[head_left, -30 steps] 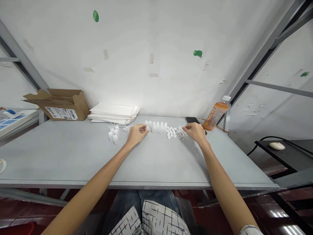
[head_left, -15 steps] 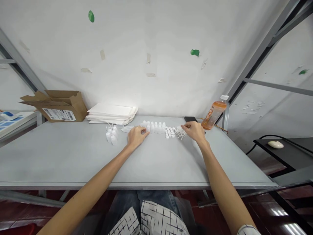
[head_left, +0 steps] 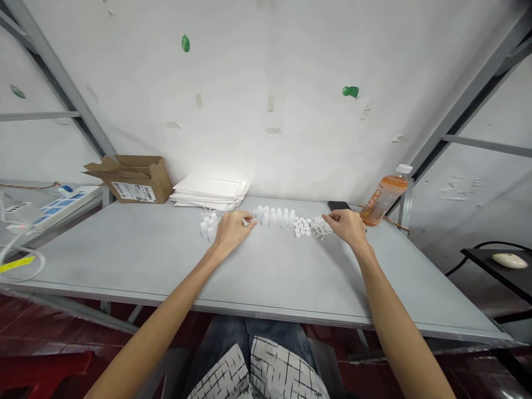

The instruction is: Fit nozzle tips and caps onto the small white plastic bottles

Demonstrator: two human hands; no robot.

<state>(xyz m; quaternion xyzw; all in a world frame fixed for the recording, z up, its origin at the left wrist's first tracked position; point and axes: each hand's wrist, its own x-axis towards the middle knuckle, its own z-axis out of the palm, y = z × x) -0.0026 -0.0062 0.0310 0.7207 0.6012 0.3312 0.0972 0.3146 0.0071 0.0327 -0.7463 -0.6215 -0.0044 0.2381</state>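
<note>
You've got your left hand (head_left: pixel 233 230) at the left end of the white bottles (head_left: pixel 274 217) on the grey table (head_left: pixel 124 266), its fingertips (head_left: pixel 250 221) pinched together right by the first bottle; whether they've got hold of anything, I can't tell from here. Your right hand (head_left: pixel 346 227) sits past the row's other end, fingers (head_left: pixel 328 218) curled and half closed over the white loops of string (head_left: pixel 321 228), with no clear grip showing. Those bottles look like light, thin plastic, so they'd likely tip or skid at a touch: take them gently round the body. The tiny caps (head_left: pixel 301 226), just beside the row, look like fingertip-pinch work, and the limp string is best lifted by a loop. Left of the row, more bottles (head_left: pixel 208 226) lie bunched together.
</note>
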